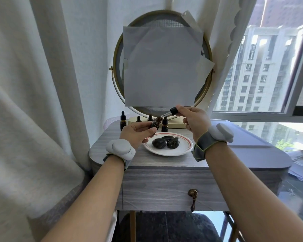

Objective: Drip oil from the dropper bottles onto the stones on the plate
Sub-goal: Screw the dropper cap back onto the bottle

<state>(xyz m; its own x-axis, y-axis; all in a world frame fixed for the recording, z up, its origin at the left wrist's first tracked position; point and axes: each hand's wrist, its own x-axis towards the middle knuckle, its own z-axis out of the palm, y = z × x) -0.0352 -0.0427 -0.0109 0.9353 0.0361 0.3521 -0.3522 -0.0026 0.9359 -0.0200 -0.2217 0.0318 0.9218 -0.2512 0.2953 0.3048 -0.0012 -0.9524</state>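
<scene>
Three dark polished stones (166,142) lie on a white plate (182,151) with a red rim line, on the grey wooden table. My left hand (137,134) grips a small amber dropper bottle (155,124), open and tilted, above the plate's far left edge. My right hand (193,119) pinches the black bulb of the dropper (173,111). Its glass pipette (164,115) slants down to the left, with its tip just beside the bottle's mouth.
Several more amber dropper bottles (123,121) with black caps stand at the back of the table (164,163), in front of a round mirror (162,65) covered with paper. Curtains hang on the left. A window and a grey ledge are on the right.
</scene>
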